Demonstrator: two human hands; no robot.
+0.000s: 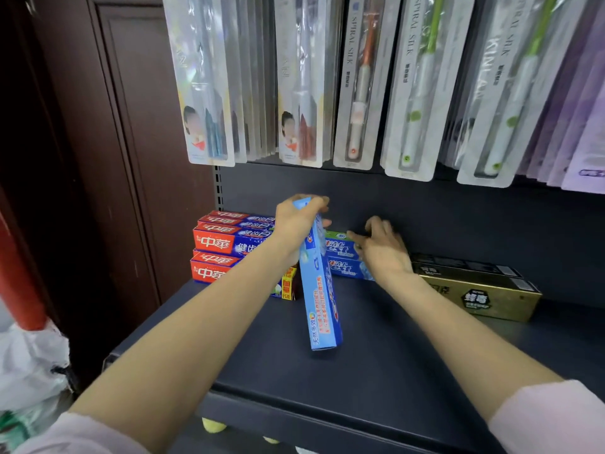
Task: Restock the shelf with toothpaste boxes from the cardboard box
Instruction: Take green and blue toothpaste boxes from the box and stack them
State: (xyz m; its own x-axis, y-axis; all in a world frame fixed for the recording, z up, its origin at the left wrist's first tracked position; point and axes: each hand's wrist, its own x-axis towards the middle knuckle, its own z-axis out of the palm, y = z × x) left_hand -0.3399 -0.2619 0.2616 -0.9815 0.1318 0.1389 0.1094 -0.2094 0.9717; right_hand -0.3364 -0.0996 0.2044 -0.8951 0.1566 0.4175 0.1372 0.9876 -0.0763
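Observation:
My left hand [296, 221] grips a light blue toothpaste box [322, 299] by its far end, and the box slants down toward me over the dark shelf [376, 365]. My right hand [383, 247] rests with spread fingers on a stack of blue Crest boxes [342, 260] at the back of the shelf. A pile of red and blue toothpaste boxes [217, 249] stands at the back left. Gold and black boxes [481, 290] lie at the back right. The cardboard box is out of view.
Packaged toothbrushes [353, 83] hang in rows just above the shelf. A dark wooden panel [124, 142] borders the shelf on the left. A white plastic bag [29, 368] sits low at the left edge.

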